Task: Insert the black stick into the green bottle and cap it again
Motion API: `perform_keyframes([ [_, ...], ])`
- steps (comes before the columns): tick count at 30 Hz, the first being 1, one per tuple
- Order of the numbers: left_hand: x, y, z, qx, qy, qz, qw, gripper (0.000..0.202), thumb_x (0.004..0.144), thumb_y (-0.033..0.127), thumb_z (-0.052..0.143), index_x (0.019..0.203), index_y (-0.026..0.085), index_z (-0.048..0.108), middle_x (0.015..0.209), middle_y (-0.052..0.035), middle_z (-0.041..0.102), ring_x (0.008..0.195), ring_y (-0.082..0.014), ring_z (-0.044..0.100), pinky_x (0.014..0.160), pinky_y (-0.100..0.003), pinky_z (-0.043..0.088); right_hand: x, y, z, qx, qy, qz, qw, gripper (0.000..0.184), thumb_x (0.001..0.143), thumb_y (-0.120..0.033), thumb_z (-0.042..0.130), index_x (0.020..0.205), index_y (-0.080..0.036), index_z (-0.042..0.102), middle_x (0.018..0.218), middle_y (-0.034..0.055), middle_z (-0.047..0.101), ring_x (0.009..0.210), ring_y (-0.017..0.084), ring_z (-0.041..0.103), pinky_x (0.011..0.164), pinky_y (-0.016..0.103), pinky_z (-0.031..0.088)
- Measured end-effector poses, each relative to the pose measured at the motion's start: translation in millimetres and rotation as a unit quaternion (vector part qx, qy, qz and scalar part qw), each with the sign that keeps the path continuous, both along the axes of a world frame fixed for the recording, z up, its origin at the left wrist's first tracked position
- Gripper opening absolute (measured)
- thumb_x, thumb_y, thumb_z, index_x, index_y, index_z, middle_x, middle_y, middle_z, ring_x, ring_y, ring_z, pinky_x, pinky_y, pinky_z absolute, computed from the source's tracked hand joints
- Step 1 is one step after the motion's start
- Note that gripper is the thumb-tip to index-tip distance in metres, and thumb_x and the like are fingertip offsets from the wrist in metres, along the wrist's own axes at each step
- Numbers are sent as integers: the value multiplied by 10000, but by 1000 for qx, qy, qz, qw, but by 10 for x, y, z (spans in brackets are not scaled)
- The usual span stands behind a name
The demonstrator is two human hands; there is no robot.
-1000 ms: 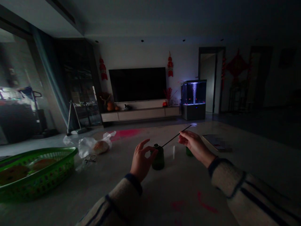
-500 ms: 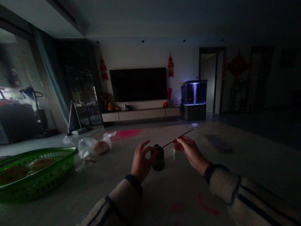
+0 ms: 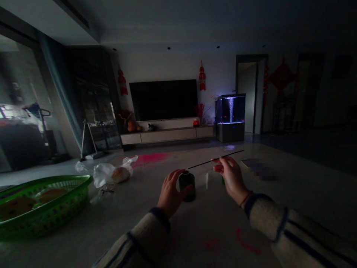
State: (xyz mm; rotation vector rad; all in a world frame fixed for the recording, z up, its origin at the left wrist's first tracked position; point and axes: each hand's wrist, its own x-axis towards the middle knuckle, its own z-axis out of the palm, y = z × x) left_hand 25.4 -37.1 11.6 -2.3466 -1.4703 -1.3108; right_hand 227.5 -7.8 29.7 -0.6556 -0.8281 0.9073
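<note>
A small dark green bottle [image 3: 187, 189] with a pale-rimmed narrow mouth stands upright on the table. My left hand [image 3: 172, 190] curves round its left side, thumb across the front and fingers near the neck. My right hand [image 3: 229, 175], a little to the right, pinches a thin dark stick [image 3: 203, 163] between thumb and fingertips. The stick slants slightly upward to the right. Its left tip hovers just above the bottle's mouth, apart from it. A bit of something green shows beneath my right hand, mostly hidden.
On the left sits a green plastic basket [image 3: 63, 208] with round items inside. Behind it lie a clear plastic bag [image 3: 102, 174], a bread-like round item [image 3: 120, 174] and glasses-like wire [image 3: 107, 189]. A flat blurred object [image 3: 259, 169] rests at right. A lit fish tank [image 3: 231, 111] stands beyond.
My right hand has moved right with the stick, which now lies flatter and shows more of its length. My left thumb has come down from near the mouth to the bottle's front.
</note>
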Motion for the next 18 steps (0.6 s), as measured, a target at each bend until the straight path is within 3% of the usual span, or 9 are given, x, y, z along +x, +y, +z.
perform_keyframes([
  [10, 14, -13, 9, 2, 14, 6, 1000, 398, 746, 326, 579, 1129, 258, 493, 1157, -63, 538, 1066, -232, 504, 913, -443, 405, -134, -66, 17, 57, -116, -14, 991, 227, 712, -383, 575, 759, -189, 467, 666, -11, 638, 472, 100, 570, 504, 227, 463],
  [18, 11, -19, 15, -3, 33, 11, 999, 375, 751, 319, 579, 1115, 259, 512, 1169, -62, 527, 1064, -235, 507, 898, -448, 419, -211, -45, 120, 70, -113, -28, 991, 223, 702, -378, 569, 726, -181, 468, 616, -31, 581, 477, 94, 552, 486, 219, 444],
])
